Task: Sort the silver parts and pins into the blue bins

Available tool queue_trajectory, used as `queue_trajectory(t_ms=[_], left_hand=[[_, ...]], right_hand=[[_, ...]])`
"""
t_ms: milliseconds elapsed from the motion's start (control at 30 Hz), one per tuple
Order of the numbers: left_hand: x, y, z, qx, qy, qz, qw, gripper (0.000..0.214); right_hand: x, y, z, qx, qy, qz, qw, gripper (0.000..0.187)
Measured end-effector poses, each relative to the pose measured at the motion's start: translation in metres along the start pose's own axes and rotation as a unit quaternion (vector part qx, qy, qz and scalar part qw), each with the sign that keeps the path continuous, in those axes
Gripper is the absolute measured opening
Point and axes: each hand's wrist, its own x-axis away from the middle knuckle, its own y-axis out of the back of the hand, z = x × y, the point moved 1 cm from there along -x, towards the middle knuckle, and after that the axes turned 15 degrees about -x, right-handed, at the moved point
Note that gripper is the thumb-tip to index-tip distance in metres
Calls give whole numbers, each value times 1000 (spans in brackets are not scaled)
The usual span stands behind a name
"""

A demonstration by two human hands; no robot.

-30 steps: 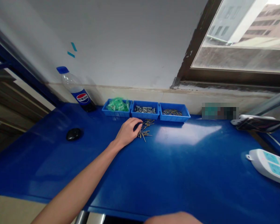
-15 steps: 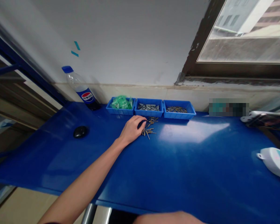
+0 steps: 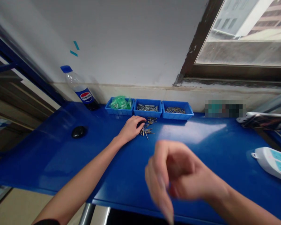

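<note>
At a loose pile of brass-coloured screws or similar thin pins, my left hand rests on the table. Its thumb and index finger curve toward each other at the pile's left edge; whatever lies between the tips is too small to make out. My right hand hangs in the air close to the camera, above the table's front part. Its fingers are loosely bent and point downward, a little apart from the thumb, with nothing visible in them. Slight blur covers its fingertips.
Behind the pile stand three blue bins: one with green plastic bags, one with grey metal parts, one with thin pins. A cola bottle, black mouse, phone and white power strip are around the blue table.
My right hand has risen from the bottom edge into full view over the table. The left hand stays at the pile. The whole view has shifted slightly.
</note>
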Motion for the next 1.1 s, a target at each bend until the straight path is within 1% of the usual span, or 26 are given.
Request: queue_trajectory(t_ms=[33, 67, 133, 167, 233, 267, 333, 400, 467, 533, 633, 667, 733, 800, 867, 967, 1100], left_hand=[[-4, 1, 2, 3, 0, 16, 1000, 21], [-9, 2, 3, 5, -1, 36, 999, 20], [-19, 4, 5, -9, 0, 63, 998, 14], [-24, 5, 6, -19, 2, 78, 997, 10], [-32, 6, 5, -41, 6, 108, 993, 4], [-35, 7, 4, -55, 6, 124, 991, 5], [-40, 9, 1, -88, -1, 150, 985, 9], [-44, 13, -3, -121, -15, 160, 980, 10], [-49, 19, -6, -125, -29, 152, 980, 10], [-54, 26, -10, -75, -45, 139, 986, 9], [-63, 34, -16, 64, -70, 127, 987, 4], [-65, 36, -18, 102, -73, 124, 984, 3], [-67, 39, -22, 141, -70, 115, 981, 4], [-67, 39, -25, 150, -65, 116, 980, 8], [-66, 37, -27, 151, -66, 133, 977, 11], [-64, 35, -31, 157, -72, 155, 973, 13], [-61, 34, -36, 173, -77, 155, 970, 12]], right_hand=[[-25, 19, 13, -2, 39, -45, 998, 18], [-46, 41, 22, 13, 84, -109, 990, 19], [-73, 87, 27, 59, 161, -189, 967, 23], [-79, 110, 23, 79, 188, -229, 952, 25], [-81, 146, 11, 102, 203, -269, 936, 29], [-79, 160, 4, 103, 205, -278, 933, 30], [-73, 178, -6, 104, 213, -285, 929, 32], [-68, 187, -12, 103, 220, -296, 924, 34], [-67, 190, -14, 101, 232, -311, 916, 36], [-68, 191, -15, 101, 248, -331, 905, 36], [-70, 191, -15, 104, 252, -349, 897, 29], [-71, 191, -14, 106, 244, -347, 899, 27], [-72, 188, -13, 113, 220, -328, 912, 28], [-72, 185, -12, 127, 199, -301, 924, 33], [-72, 183, -12, 139, 190, -281, 930, 36], [-71, 183, -13, 142, 184, -283, 931, 33], [-69, 183, -14, 131, 173, -297, 930, 30]])
